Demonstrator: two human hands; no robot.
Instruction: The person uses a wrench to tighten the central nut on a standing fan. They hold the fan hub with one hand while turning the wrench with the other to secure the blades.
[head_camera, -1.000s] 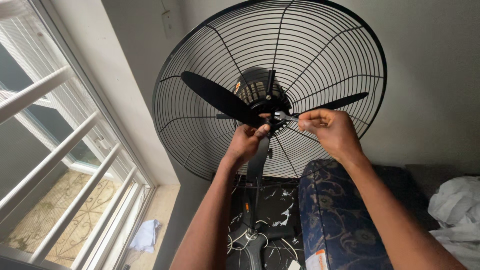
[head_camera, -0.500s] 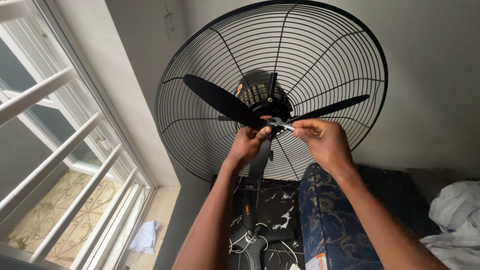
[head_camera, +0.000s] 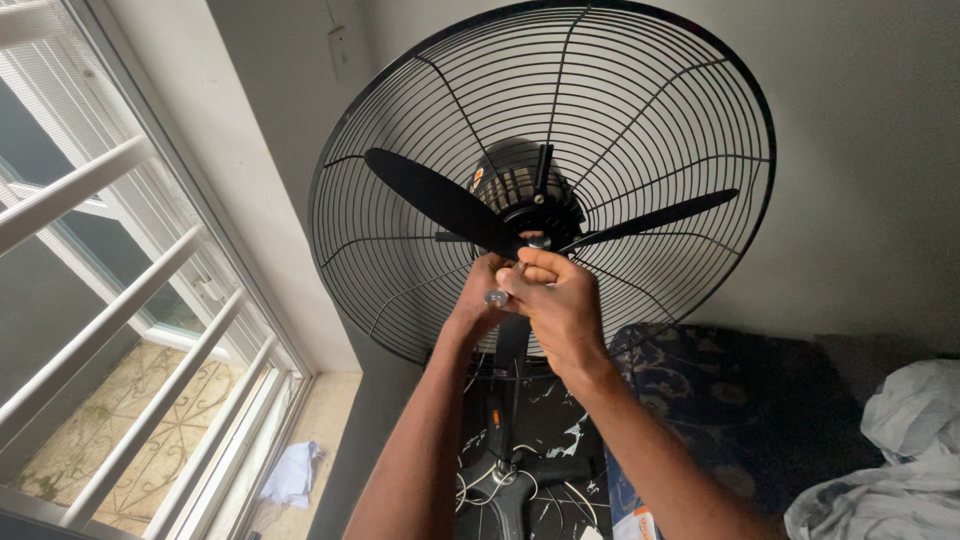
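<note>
While both hands work at the hub, the big black pedestal fan (head_camera: 545, 180) stands front-open: rear wire guard (head_camera: 640, 90) in place, three black blades (head_camera: 440, 200) exposed, no front grille on it.

Right hand (head_camera: 560, 305) sits just below the hub (head_camera: 535, 215), fingers curled shut around a small metal tool or fastener (head_camera: 497, 296). Its silvery rounded end pokes out at the left of the fist. Can't tell exactly what the part is — too small, mostly hidden by the fingers.

Left hand (head_camera: 480, 295) is right behind and touching the right one, fingers bent toward the same small part. Whether it actually grips it or only steadies it, can't tell; the right hand covers most of it.

Blade positions: one long blade runs up-left from the hub, one points right, one short stub points up. Motor housing (head_camera: 510, 175) is visible behind the blades, inside the guard.

Surroundings:
- fan pole (head_camera: 512, 360) drops straight down between the forearms to a dark base with loose white cable (head_camera: 500, 485) around it
- dark marbled floor or mat under the base
- blue patterned cushion (head_camera: 700, 400) just right of the pole
- crumpled white cloth (head_camera: 890, 470) at far right
- window with white bars (head_camera: 110, 280) on the left — tiled ground outside
- small white rag (head_camera: 290, 475) on the floor by the window
- grey wall (head_camera: 860, 180) behind the fan
</note>
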